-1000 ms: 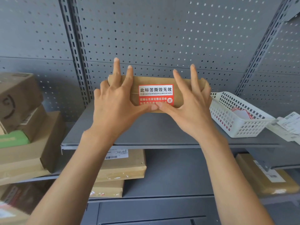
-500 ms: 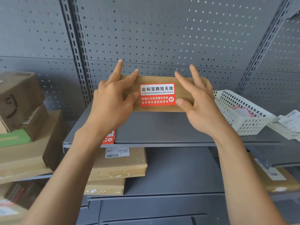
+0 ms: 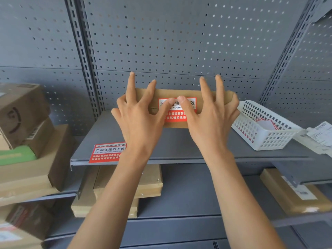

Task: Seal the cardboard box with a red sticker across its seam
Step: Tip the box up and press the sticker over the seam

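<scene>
A flat brown cardboard box (image 3: 176,93) lies at the back of the grey shelf (image 3: 179,146). A red and white sticker (image 3: 177,116) sits across its front seam. My left hand (image 3: 138,119) rests on the box's left part, fingers spread, thumb pressing the sticker's upper band. My right hand (image 3: 212,119) mirrors it on the right part, with its thumb beside the left one on the sticker. The hands hide much of the box and part of the sticker.
A second red sticker (image 3: 107,152) lies at the shelf's front left edge. A white plastic basket (image 3: 264,126) with more stickers stands to the right, papers (image 3: 321,135) beyond it. Stacked cardboard parcels (image 3: 27,137) fill the left side and lower shelves. Perforated panel behind.
Both thumbs have moved from the sticker's sides onto its upper white band, meeting near the middle. The view has shifted, so the spare sticker at the shelf edge now shows fully.
</scene>
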